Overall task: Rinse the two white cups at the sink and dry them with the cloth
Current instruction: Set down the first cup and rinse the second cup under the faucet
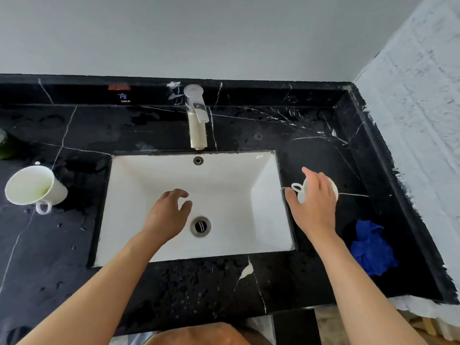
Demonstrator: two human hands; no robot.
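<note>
Gripping cup [301,194] on tabletop [323,150] with right hand [316,205], holding left hand [169,212] slack and empty over sink [224,175]; next likely needing lift to faucet [198,120].

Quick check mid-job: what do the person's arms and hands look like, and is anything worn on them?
Both arms are bare right down to the frame edge, with no sleeves in view. The left hand and the right hand are ungloved. No watch, bracelet or ring shows on either wrist or on the visible fingers.
</note>
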